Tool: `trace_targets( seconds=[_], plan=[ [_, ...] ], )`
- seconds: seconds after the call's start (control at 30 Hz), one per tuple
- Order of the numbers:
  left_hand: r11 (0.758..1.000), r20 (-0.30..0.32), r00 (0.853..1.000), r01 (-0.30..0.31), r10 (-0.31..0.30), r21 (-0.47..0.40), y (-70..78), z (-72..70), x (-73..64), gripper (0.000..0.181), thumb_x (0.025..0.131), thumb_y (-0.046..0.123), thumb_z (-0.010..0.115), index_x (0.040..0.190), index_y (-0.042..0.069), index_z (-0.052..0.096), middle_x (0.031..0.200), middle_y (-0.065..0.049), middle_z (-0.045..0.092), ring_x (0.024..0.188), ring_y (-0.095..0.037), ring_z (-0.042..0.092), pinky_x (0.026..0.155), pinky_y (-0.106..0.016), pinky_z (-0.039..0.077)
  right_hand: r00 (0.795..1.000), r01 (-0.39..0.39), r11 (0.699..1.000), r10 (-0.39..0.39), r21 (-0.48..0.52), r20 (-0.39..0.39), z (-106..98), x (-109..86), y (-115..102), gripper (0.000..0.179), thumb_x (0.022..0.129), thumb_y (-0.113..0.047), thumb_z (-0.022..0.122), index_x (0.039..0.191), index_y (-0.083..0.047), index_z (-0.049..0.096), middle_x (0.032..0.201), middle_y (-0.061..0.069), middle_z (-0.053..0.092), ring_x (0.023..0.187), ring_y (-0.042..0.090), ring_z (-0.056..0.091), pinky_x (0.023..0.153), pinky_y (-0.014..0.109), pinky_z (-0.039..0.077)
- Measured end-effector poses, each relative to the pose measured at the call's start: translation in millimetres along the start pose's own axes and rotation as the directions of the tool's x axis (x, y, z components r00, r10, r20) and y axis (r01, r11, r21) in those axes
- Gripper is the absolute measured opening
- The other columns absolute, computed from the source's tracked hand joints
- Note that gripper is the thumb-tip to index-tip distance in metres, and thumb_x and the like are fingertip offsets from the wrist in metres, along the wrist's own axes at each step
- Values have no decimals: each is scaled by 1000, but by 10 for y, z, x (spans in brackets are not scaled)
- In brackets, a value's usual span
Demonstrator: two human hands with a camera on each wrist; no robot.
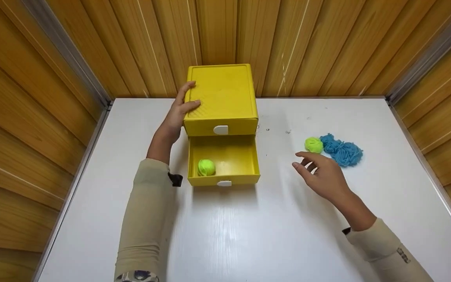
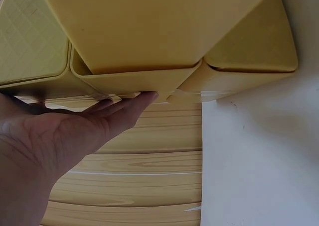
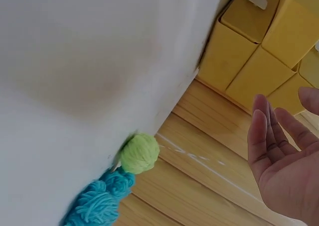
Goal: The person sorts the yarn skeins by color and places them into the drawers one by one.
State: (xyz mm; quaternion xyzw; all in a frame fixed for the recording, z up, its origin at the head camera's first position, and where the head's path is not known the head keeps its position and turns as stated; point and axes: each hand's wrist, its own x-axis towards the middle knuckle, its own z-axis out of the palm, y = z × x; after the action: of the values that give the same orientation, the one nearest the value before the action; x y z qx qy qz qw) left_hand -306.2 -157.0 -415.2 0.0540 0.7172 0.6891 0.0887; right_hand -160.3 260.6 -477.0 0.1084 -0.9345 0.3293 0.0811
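Observation:
A yellow drawer box (image 1: 221, 90) stands at the back of the table, and its middle drawer (image 1: 237, 160) is pulled out. Inside that drawer, near the front left corner, lies a neon green yarn ball (image 1: 206, 167). My left hand (image 1: 178, 111) rests against the box's left side, thumb on the top; in the left wrist view its fingers (image 2: 132, 109) are extended along the side. To the right, my right hand (image 1: 323, 174) hovers with loosely bent fingers and holds nothing. Just beyond it are another green yarn ball (image 1: 313, 145) and blue yarn balls (image 1: 347, 153), touching each other.
The white table (image 1: 225, 235) meets a wood-panelled wall (image 1: 217, 35) right behind the box. Similar panels with metal edging (image 1: 69, 199) flank the left and right sides. White tabs (image 1: 224, 183) mark the drawer fronts. Small dark specks (image 1: 267, 129) dot the table right of the box.

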Motion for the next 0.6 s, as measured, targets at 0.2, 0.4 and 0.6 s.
trace_targets(
  seconds=[0.2,0.4,0.6],
  plan=[
    [1000,-8,1000,6,-6,-3,9,3,-10,66,100,36,59,159,47,31,179,-3,6,160,-27,24,130,-53,26,999,-49,998,50,-31,13,8,-11,68,41,102,-34,72,135,-11,72,102,11,79,83,24,75,68,32,54],
    [1000,-5,1000,8,-8,-3,4,-2,-17,66,101,36,58,160,48,30,180,-3,5,160,-27,24,129,-53,28,990,-141,988,142,-61,4,-10,59,222,50,103,-39,71,143,-10,66,105,16,78,84,29,76,68,35,52],
    [1000,-8,1000,6,-6,-15,-9,-2,-3,65,102,35,59,160,47,31,180,-1,6,162,-25,19,132,-52,23,973,-228,965,232,-131,10,-44,162,497,69,104,-49,66,155,-5,51,113,25,76,89,36,74,64,33,48]
  ],
)
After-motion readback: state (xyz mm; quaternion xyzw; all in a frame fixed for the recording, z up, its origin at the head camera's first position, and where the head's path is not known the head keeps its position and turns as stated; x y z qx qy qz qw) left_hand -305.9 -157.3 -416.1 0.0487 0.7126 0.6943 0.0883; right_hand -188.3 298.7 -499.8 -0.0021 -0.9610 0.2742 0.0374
